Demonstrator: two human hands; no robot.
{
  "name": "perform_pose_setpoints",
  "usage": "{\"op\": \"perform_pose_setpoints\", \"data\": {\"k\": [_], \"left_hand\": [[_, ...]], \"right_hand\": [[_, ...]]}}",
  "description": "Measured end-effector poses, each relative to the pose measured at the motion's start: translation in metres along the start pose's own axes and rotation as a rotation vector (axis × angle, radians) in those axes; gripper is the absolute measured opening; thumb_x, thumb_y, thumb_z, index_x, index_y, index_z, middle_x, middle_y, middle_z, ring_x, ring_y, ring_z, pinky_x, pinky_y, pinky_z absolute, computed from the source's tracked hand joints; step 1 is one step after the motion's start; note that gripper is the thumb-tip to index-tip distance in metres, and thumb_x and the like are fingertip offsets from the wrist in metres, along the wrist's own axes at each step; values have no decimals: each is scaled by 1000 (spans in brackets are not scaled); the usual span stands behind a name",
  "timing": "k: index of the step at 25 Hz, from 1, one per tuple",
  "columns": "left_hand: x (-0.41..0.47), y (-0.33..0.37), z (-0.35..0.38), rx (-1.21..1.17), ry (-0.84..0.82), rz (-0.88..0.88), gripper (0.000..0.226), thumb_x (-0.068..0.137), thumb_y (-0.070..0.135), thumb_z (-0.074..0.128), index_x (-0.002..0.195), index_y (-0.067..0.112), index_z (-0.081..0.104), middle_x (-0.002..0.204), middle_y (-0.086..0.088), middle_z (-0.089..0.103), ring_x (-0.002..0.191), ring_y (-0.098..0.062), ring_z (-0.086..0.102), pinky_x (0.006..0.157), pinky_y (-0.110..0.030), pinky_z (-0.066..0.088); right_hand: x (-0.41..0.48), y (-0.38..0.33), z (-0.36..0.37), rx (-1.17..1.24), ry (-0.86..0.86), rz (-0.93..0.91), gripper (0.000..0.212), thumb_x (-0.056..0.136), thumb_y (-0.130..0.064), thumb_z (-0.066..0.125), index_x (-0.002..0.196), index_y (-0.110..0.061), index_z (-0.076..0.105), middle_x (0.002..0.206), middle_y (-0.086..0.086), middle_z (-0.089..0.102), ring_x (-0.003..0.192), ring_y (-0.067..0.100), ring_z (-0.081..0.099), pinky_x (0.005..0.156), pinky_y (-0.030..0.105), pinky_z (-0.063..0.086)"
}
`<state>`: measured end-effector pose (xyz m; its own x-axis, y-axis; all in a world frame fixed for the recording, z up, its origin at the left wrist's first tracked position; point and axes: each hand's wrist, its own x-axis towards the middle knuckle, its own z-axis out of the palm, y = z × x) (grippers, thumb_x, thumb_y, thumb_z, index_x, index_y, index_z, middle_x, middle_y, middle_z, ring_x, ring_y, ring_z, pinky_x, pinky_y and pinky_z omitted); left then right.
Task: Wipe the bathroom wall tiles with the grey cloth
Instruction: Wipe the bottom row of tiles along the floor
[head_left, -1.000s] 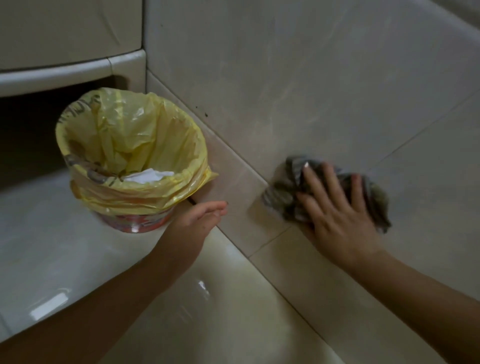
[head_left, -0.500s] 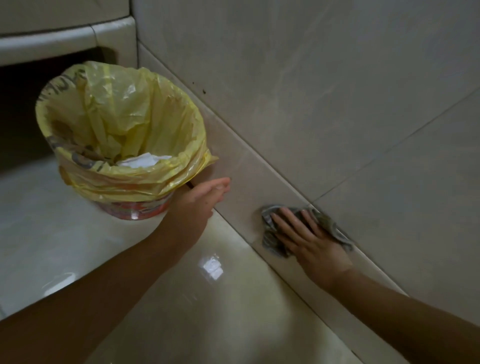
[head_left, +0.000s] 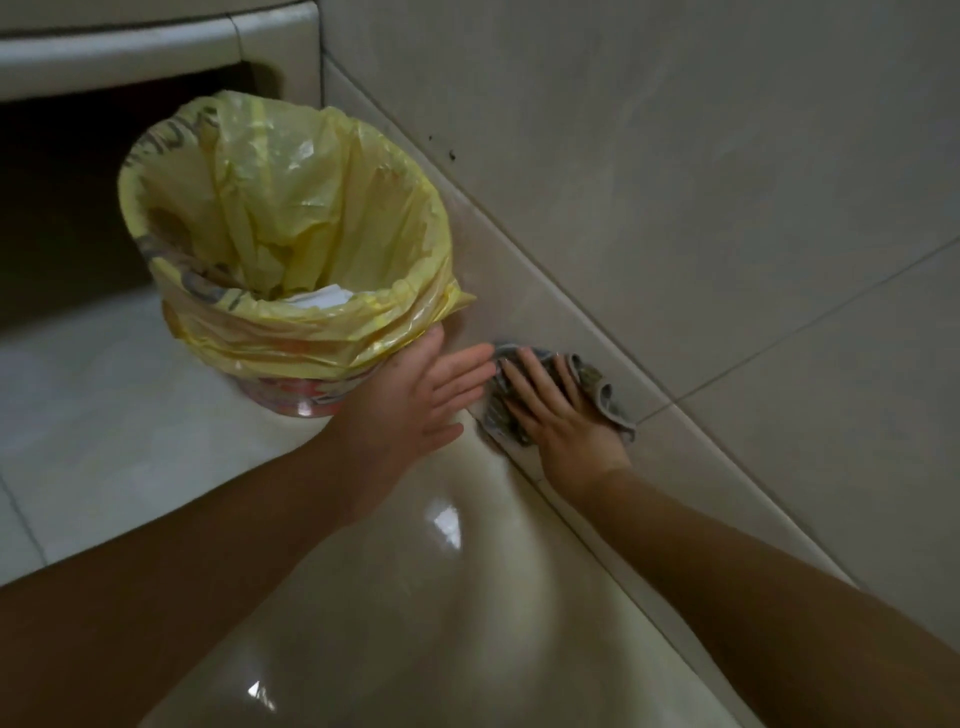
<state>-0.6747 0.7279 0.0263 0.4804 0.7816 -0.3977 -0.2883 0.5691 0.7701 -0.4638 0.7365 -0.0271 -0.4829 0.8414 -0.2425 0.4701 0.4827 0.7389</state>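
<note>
Grey cloth (head_left: 602, 397) has slid left along the skirting tile (head_left: 530, 306), toward the bin (head_left: 311, 343).
Right hand (head_left: 561, 415) presses it flat, fingers straight; left hand (head_left: 415, 395), open-palmed, touches the bin. Skirting seems mid-wipe; wall tiles (head_left: 675, 182) behind the bin likely remain.

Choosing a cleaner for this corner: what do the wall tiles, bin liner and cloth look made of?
Wall tiles: probably glazed ceramic, beige, faint sheen, thin grout lines.
Bin liner: thin yellow plastic film, crinkled, translucent.
Cloth: soft grey fabric, bunched in folds; fibre unclear.
</note>
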Motion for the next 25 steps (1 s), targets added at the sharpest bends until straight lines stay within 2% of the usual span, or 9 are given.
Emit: {"op": "perform_pose_setpoints", "data": {"k": [3,6,8,11,14,17,20,22,25], "left_hand": [[-4,-2,-4,-11,24,4,52,100,58,17,122,36,59,138,15,59,131,-2,49,119,-40,26],[-9,-5,-6,-19,27,-15,50,101,58,18,120,37,59,137,14,60,130,-2,50,119,-40,27],[-8,-6,-5,-32,27,-26,49,101,57,19,120,37,60,136,14,61,130,-3,50,119,-41,27],[-4,-7,-3,-47,29,-31,50,101,58,21,120,35,61,132,14,64,128,-3,52,118,-41,29],[0,-10,-8,-36,54,-33,50,100,58,23,120,34,62,130,13,65,126,-3,54,116,-40,32],[-1,-12,-11,2,91,-25,47,101,56,24,119,34,62,129,13,66,125,-3,55,113,-39,35],[0,-14,-4,44,95,-25,46,102,54,25,125,34,59,133,13,63,125,-3,54,110,-37,37],[1,-16,5,45,78,-21,46,102,53,26,127,33,59,132,13,63,125,-3,55,110,-37,38],[4,-18,22,32,45,-24,48,103,52,26,133,31,57,134,11,62,126,-4,55,109,-36,39]], "right_hand": [[-51,-12,42,23,13,-55,72,95,-16,34,150,-5,-12,152,23,-31,136,40,-39,111,55,-24],[-92,6,40,102,224,47,68,78,-5,25,145,-5,40,159,16,19,149,33,0,120,49,-12],[-86,30,17,124,311,126,69,75,-4,29,142,-8,47,158,12,26,149,32,10,120,48,-10],[-40,43,-13,153,387,192,65,82,-8,31,147,-8,37,160,13,20,148,34,3,118,52,-13],[-1,9,-7,89,241,150,65,89,-11,21,153,-6,12,161,15,-7,145,38,-19,111,54,-27],[-1,-26,23,114,-3,56,69,99,-19,28,145,-1,-21,152,19,-33,135,38,-37,106,54,-30],[-40,-35,46,151,-57,-1,72,100,-15,31,147,-4,-21,151,17,-36,138,35,-35,105,52,-34],[-77,-25,48,216,-50,20,66,97,-9,28,153,-7,-7,157,14,-28,144,33,-28,112,49,-26],[-113,7,27,291,256,198,67,79,-1,24,142,-6,46,160,12,21,150,28,3,121,45,-8]]}}
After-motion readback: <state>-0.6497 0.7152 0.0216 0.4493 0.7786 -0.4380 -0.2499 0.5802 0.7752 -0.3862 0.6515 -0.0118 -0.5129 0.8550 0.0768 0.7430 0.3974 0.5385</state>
